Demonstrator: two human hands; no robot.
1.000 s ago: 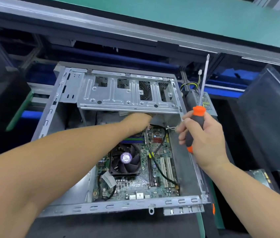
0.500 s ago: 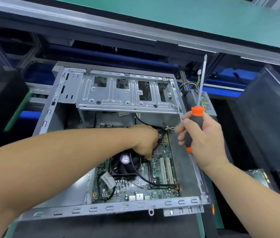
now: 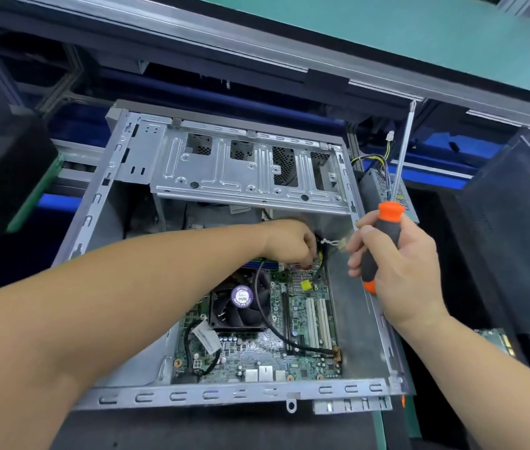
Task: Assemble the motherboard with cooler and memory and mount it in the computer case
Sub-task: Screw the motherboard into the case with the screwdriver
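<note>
Motherboard (image 3: 257, 345) sits inside case (image 3: 224, 396), cooler (image 3: 240, 303) fitted; your left hand (image 3: 289, 241) curls round black cable (image 3: 262, 306) near far edge, probably routing it; your right hand (image 3: 396, 264) grips screwdriver (image 3: 383, 235) upright, parked clear, ready for mounting screws

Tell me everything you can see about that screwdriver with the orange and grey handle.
The screwdriver has a dark grey handle with orange at both ends and a long, thin, shiny metal shaft. The right hand grips the handle, fingers curled round it, holding it nearly upright with the tip pointing up and away, above the right wall of the computer case. The tip touches nothing.
</note>
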